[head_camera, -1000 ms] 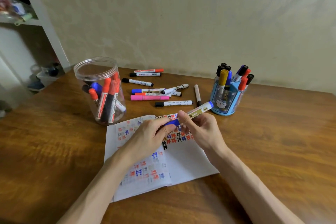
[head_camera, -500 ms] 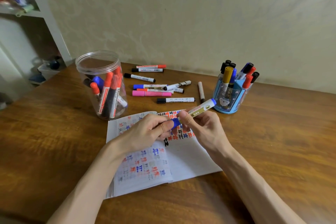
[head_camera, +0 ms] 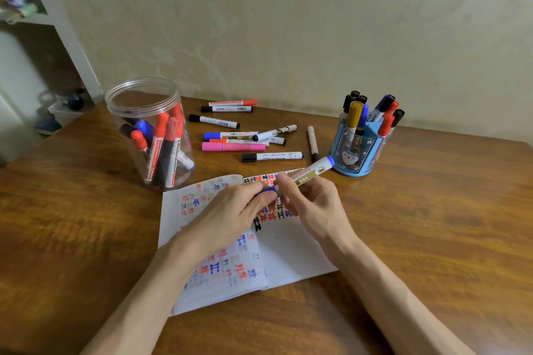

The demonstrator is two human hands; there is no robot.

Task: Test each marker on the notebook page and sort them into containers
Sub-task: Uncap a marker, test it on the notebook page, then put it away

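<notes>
Two hands meet above the notebook's far half. The left hand pinches the blue cap of a marker between thumb and fingertips. The right hand is clamped round its white-and-gold barrel, whose blue tail points toward two o'clock. Whether the cap is seated or off, I cannot tell. Beneath them the open notebook lies on the wooden table, its pages full of red, blue and black marks. At twelve o'clock loose markers lie scattered. At ten o'clock stands a clear jar holding markers, and at two o'clock a blue holder, also filled.
</notes>
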